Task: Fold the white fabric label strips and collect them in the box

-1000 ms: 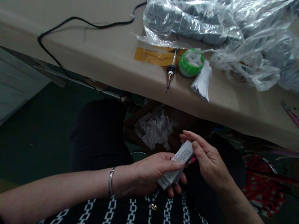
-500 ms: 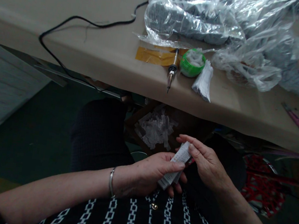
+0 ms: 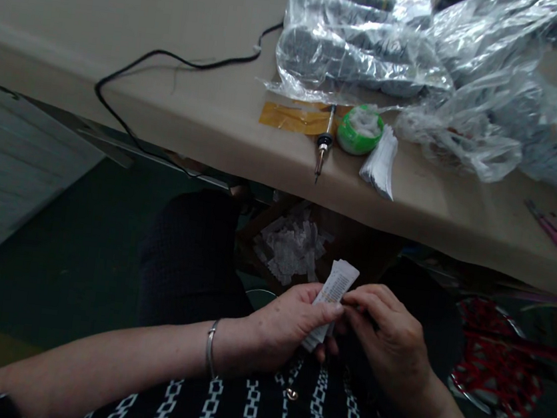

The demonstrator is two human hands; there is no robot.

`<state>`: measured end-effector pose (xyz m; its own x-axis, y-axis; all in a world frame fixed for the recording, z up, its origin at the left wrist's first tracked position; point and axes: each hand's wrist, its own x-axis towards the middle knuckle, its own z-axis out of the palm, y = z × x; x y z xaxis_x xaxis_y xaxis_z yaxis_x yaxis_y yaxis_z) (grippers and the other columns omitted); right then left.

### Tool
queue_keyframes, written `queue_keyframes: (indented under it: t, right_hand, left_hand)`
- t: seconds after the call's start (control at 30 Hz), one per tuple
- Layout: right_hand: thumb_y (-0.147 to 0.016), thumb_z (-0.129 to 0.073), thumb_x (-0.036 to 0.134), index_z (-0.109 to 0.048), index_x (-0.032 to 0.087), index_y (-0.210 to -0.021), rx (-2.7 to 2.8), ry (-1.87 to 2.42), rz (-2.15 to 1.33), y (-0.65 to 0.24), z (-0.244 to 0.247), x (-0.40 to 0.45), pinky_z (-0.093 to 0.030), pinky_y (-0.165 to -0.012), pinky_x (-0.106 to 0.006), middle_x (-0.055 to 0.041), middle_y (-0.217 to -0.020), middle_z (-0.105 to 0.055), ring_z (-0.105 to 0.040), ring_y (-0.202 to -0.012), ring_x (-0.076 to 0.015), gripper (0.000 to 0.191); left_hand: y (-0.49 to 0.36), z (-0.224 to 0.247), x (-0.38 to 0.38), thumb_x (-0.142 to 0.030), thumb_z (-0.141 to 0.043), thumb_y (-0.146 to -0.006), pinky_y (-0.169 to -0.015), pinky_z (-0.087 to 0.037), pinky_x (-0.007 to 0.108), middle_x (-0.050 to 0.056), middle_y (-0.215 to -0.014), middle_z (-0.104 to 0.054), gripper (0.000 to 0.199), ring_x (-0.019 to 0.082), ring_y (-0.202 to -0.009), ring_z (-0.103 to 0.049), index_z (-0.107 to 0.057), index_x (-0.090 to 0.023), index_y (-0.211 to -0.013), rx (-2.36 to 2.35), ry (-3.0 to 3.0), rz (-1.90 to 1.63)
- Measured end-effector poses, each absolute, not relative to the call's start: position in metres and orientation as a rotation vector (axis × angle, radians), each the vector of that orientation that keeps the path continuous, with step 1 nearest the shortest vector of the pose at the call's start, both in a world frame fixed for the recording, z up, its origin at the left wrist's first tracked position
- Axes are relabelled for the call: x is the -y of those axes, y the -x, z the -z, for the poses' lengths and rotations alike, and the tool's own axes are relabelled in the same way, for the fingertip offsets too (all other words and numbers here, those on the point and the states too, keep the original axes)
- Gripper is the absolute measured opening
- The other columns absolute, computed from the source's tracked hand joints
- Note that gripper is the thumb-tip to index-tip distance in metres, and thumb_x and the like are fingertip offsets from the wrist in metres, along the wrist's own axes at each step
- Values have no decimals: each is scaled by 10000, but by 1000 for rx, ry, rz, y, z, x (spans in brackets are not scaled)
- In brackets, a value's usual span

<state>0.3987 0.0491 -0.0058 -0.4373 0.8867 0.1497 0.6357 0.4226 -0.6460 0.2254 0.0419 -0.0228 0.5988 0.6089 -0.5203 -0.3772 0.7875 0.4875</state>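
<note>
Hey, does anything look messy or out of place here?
A little: pale strips lie in a jumbled heap below the table, unlike the tidier white bundle on it. The printed slips in the left hand have slightly uneven ends. Nothing looks clearly damaged.

Writing on the paper strips (image 3: 338, 281) and plastic bag (image 3: 366, 55) is unreadable.

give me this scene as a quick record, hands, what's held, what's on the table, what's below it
left hand: holds a stack of printed slips
right hand: at the slips' right side; grip unclear
table, near edge: metal-tipped tool, green tub with whitish contents, white slip bundle
table, behind these: clear plastic bags
table, right: pink-handled tool
below table: heap of pale strips
</note>
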Motion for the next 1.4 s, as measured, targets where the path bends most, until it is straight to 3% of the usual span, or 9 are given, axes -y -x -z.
queue_keyframes:
  t: [0.17, 0.33, 0.47, 0.57, 0.7, 0.83, 1.07, 1.3, 1.4]
  right_hand:
    - [-862, -562, 146, -623, 226, -899, 2155, 1243, -660, -398, 22, -45, -519, -663, -297, -46, -849, -648, -611, -779, -173, 107]
    - [-862, -500, 112, -592, 223, -864, 2166, 1132, -465, -394, 32, -45, -516, -588, -286, -35, -733, -626, -596, -663, -167, 144]
    - [-853, -465, 139, -508, 222, -766, 2126, 1028, -444, -399, 41, -60, -507, -517, -217, -10, -690, -593, -590, -586, -137, 128]
    - [-876, -444, 166, -477, 223, -768, 2001, 1145, -587, -407, 38, -68, -505, -515, -186, -3, -738, -588, -585, -571, -115, 126]
    - [-880, -508, 152, -547, 214, -841, 1931, 1218, -654, -412, 23, -66, -493, -555, -183, 12, -729, -565, -579, -619, -107, 82]
    - [-849, -578, 96, -612, 208, -909, 2068, 1127, -594, -406, 19, -60, -496, -685, -217, -18, -841, -604, -591, -768, -121, 131]
    - [-858, -546, 65, -579, 191, -897, 2193, 1058, -595, -396, 28, -52, -465, -718, -268, -41, -864, -600, -547, -812, -146, 136]
    - [-930, -394, 193, -451, 212, -791, 1932, 1259, -1024, -400, 12, -63, -437, -611, -232, -5, -796, -495, -488, -684, -121, 151]
    - [-943, -357, 237, -438, 216, -815, 1937, 1324, -877, -413, -6, -88, -419, -596, -230, 8, -758, -449, -445, -653, -122, 153]
  left_hand:
    - [-228, 22, -41, -384, -670, -750, -409, -400, 165, 5, -724, -567, 307, 76, -491, -532, -559, -139, -899, -728, -381, -627]
    - [-234, 30, -42, -415, -715, -673, -383, -376, 190, -15, -629, -553, 379, 89, -424, -495, -549, -153, -890, -797, -390, -605]
    - [-235, 57, -51, -533, -790, -548, -532, -395, 195, 44, -664, -599, 530, 98, -569, -540, -590, -107, -791, -681, -536, -646]
    - [-233, 65, -53, -571, -768, -571, -513, -346, 181, 37, -668, -612, 551, 71, -535, -500, -585, -117, -824, -651, -582, -650]
    - [-233, 41, -44, -505, -707, -677, -416, -360, 188, -9, -651, -593, 481, 97, -458, -523, -517, -168, -964, -723, -419, -627]
    - [-232, 18, -46, -367, -688, -718, -412, -404, 178, -1, -691, -584, 318, 84, -474, -540, -546, -142, -892, -675, -416, -654]
    - [-226, 21, -43, -295, -647, -742, -398, -395, 170, -20, -632, -559, 203, 72, -440, -513, -552, -140, -833, -742, -412, -645]
    - [-225, 18, -47, -376, -666, -699, -408, -375, 178, -13, -668, -571, 321, 83, -473, -513, -525, -160, -890, -722, -440, -593]
    - [-224, 24, -49, -371, -693, -666, -448, -340, 180, -35, -628, -547, 358, 74, -493, -480, -546, -160, -915, -652, -553, -491]
